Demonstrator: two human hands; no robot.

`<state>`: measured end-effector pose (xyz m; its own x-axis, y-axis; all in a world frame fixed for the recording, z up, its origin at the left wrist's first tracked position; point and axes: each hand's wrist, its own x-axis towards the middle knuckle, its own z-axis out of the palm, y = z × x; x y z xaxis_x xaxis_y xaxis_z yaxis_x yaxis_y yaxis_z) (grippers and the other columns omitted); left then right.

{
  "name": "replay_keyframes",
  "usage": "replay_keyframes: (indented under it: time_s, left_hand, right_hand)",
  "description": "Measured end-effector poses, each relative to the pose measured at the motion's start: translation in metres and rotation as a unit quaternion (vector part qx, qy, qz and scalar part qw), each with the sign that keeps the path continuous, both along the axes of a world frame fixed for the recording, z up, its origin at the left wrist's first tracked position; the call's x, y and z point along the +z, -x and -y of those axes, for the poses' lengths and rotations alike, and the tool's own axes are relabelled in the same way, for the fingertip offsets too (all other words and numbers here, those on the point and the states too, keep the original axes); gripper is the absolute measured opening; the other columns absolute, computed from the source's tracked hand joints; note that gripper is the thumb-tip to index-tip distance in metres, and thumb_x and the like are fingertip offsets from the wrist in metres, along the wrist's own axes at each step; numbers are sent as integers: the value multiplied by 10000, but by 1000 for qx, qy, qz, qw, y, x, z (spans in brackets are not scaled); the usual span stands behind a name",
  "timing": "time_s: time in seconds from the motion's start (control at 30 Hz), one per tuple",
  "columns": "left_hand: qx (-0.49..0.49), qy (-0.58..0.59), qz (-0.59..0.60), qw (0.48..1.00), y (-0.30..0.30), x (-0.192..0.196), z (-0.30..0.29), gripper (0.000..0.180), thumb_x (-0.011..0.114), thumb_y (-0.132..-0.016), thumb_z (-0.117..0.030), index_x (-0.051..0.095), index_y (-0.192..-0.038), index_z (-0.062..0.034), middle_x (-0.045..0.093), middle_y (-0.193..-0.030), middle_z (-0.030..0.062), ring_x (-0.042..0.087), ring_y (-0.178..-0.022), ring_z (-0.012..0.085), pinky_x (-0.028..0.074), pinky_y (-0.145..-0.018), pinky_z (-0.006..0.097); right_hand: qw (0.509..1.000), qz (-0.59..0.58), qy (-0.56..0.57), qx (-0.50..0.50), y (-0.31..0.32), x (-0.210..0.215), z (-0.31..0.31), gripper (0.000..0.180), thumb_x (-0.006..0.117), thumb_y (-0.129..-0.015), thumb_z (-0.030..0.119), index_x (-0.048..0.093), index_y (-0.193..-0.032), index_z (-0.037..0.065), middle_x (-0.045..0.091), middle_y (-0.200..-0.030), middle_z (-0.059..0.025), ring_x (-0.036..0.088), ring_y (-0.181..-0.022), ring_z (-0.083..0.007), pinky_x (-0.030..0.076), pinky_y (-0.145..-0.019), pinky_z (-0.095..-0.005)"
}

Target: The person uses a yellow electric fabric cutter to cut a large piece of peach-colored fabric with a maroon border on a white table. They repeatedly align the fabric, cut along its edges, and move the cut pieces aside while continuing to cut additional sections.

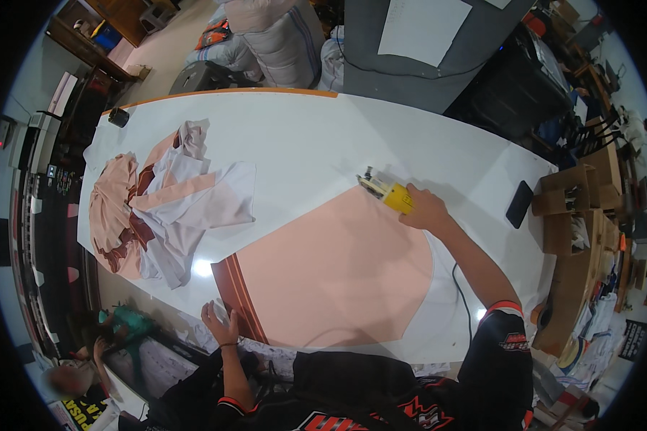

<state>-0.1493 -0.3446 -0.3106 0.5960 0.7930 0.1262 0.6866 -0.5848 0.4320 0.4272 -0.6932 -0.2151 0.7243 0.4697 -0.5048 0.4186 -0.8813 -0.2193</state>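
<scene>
A large peach-pink fabric sheet with a dark red striped edge lies flat on the white table. My right hand grips a yellow electric fabric cutter at the sheet's far right corner; its black cord runs back along my forearm. At the near left corner my left hand presses down on the fabric edge, fingers spread, holding nothing.
A pile of cut pink, white and dark red fabric pieces lies on the table's left part. A black phone rests at the right edge, a small dark object at the far left corner. Another person sits low at the left. Wooden shelves stand right.
</scene>
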Motion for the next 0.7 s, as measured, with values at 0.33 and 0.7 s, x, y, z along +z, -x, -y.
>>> replay_keyframes:
  time_s: [0.33, 0.7]
  left_hand:
    - [23, 2, 20, 1000, -19, -8, 8, 644, 772, -939, -251, 508, -1461, 18, 418, -1477, 251, 411, -1396, 439, 361, -1175, 538]
    - [-75, 14, -3, 997, -53, -10, 50, 677, 789, -889, -317, 558, -1457, -31, 446, -1527, 257, 403, -1416, 463, 328, -1176, 577]
  right_hand:
    - [977, -68, -154, -129, -25, -35, -35, 800, 829, -700, 387, 588, -1401, 89, 715, -1183, -202, 701, -1079, -348, 550, -936, -416]
    - [808, -210, -366, -411, 91, -58, 204, 350, 775, -860, 153, 662, -1166, 28, 726, -953, -94, 717, -797, -188, 591, -722, -361]
